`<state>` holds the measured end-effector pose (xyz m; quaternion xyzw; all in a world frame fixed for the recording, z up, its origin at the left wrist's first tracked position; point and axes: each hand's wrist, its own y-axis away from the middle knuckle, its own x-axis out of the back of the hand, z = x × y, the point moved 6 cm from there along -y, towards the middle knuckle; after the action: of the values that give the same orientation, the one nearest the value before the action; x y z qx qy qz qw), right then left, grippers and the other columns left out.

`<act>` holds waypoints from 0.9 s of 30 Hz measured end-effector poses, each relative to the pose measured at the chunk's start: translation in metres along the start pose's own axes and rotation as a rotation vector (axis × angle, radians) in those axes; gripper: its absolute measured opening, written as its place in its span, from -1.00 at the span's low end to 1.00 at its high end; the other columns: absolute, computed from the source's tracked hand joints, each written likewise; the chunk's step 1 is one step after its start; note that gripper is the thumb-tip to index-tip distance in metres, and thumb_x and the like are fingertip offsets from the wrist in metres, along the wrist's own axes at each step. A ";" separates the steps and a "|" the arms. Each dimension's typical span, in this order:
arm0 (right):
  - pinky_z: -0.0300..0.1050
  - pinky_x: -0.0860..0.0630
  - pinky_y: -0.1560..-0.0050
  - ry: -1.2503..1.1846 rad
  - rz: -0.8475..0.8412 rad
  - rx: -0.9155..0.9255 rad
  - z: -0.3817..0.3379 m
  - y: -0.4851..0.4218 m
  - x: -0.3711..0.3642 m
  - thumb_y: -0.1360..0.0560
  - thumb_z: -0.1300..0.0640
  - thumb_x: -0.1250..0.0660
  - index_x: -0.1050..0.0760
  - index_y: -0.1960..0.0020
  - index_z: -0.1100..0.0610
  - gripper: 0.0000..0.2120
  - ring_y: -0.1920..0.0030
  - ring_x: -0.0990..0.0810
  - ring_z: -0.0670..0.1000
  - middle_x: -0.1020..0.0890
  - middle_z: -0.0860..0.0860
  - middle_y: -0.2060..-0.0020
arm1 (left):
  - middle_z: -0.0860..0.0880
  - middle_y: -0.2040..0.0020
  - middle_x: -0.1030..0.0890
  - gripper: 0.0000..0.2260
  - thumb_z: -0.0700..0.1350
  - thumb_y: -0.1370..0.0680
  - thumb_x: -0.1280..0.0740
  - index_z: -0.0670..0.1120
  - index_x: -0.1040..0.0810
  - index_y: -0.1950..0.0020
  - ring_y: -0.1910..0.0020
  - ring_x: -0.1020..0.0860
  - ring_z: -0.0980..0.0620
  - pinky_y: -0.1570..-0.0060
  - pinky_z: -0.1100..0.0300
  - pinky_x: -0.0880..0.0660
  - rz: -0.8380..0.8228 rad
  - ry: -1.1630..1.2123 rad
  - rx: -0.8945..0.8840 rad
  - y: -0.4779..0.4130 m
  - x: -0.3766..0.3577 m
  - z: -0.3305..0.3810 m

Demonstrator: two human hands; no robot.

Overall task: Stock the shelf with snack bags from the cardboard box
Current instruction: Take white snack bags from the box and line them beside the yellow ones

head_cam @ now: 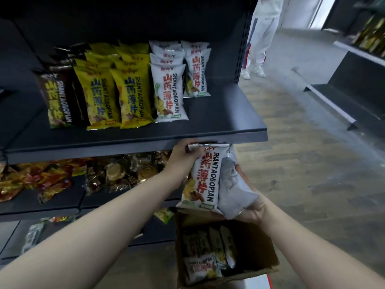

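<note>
White snack bags point(205, 174), two: left hand point(184, 158) pinches one, right hand point(251, 205) grips other.

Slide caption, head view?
Left hand and right hand hold white snack bags above the cardboard box, before the shelf.

It was a shop: a dark metal shelf point(229, 113) on a perforated upright point(242, 44) carried identical snack bags point(133, 97) faced forward in rows, wrapped sweets point(52, 180) lay beneath it, a cardboard box point(260, 243) of the same bags stood near, and more shelving point(354, 84) lined the aisle at far right
</note>
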<state>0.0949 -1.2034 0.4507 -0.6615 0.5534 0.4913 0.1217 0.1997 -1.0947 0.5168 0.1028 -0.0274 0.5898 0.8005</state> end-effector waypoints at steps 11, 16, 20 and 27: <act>0.12 -0.31 -0.41 0.194 -0.170 0.210 -0.048 0.008 -0.115 -0.63 -0.08 -0.06 -0.43 -0.38 0.26 -0.49 -0.36 -0.45 0.19 -0.49 0.20 -0.33 | 0.11 0.06 -0.54 -0.86 0.10 -0.55 -0.26 0.06 -0.42 0.01 0.11 -0.52 0.19 0.20 0.32 -0.44 0.270 -0.165 -0.476 0.010 0.052 0.085; 0.06 -0.37 -0.39 0.150 -0.162 0.151 -0.078 -0.005 -0.123 -0.52 -0.25 -0.25 -0.49 -0.35 0.06 -0.47 -0.33 -0.50 0.09 -0.49 0.06 -0.36 | 0.18 -0.48 -0.18 -0.36 0.40 -0.39 -0.16 0.31 -0.09 -0.43 -0.32 -0.29 0.18 -0.17 0.34 -0.34 -0.261 -0.186 -0.285 -0.005 0.045 0.093; 0.08 -0.52 -0.25 0.215 -0.059 0.237 -0.106 -0.009 -0.125 -0.43 -0.23 -0.32 -0.53 -0.32 0.14 -0.40 -0.25 -0.57 0.12 -0.56 0.15 -0.28 | 0.23 -0.46 -0.21 -0.16 0.41 -0.31 -0.21 0.23 0.03 -0.51 -0.46 -0.19 0.15 -0.40 0.18 -0.11 -0.446 -0.204 -0.212 -0.006 0.040 0.095; -0.02 -0.61 -0.09 0.373 0.004 0.243 -0.141 -0.025 -0.115 -0.46 -0.16 -0.28 -0.59 -0.24 0.11 -0.52 -0.17 -0.63 0.09 -0.62 0.13 -0.20 | 0.23 -0.25 -0.50 -0.44 0.07 -0.44 -0.44 0.25 -0.23 -0.33 -0.21 -0.47 0.24 -0.17 0.27 -0.45 -0.350 -0.147 -0.156 -0.025 0.024 0.095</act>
<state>0.1995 -1.2240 0.6001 -0.7202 0.6229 0.2905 0.0952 0.2380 -1.0984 0.6101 0.0866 -0.1128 0.4285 0.8923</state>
